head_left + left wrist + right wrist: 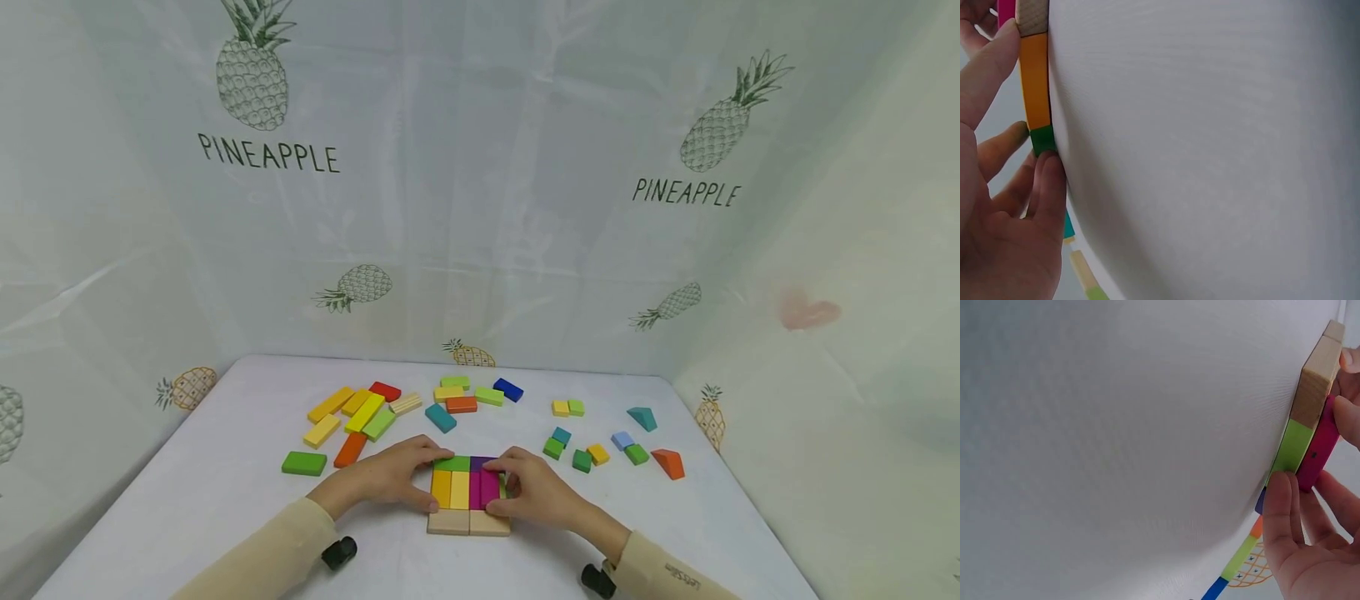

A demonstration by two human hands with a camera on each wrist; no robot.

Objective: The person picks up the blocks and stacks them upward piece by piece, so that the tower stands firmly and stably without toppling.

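A flat rectangle of wooden blocks lies on the table, with plain wood blocks [448,522] along its near edge. My left hand [393,475] is at its left side. The thumb touches near the front corner, by the orange block [1035,81], and the fingertips touch the green block [1043,139] at the back. With thumb and fingers, my right hand [536,492] pinches a magenta block [490,489] by its ends. That block sits raised over a lime block [1293,447], which other right fingertips touch. A pale yellow block [460,490] and a purple block [480,462] complete the visible pattern.
Loose blocks lie behind the hands: a green one [303,463] and a yellow one [364,412] at left, a teal one [440,418] in the middle. Small cubes [582,461] and an orange wedge [669,463] are at right. A pineapple-print curtain [480,208] hangs behind the table.
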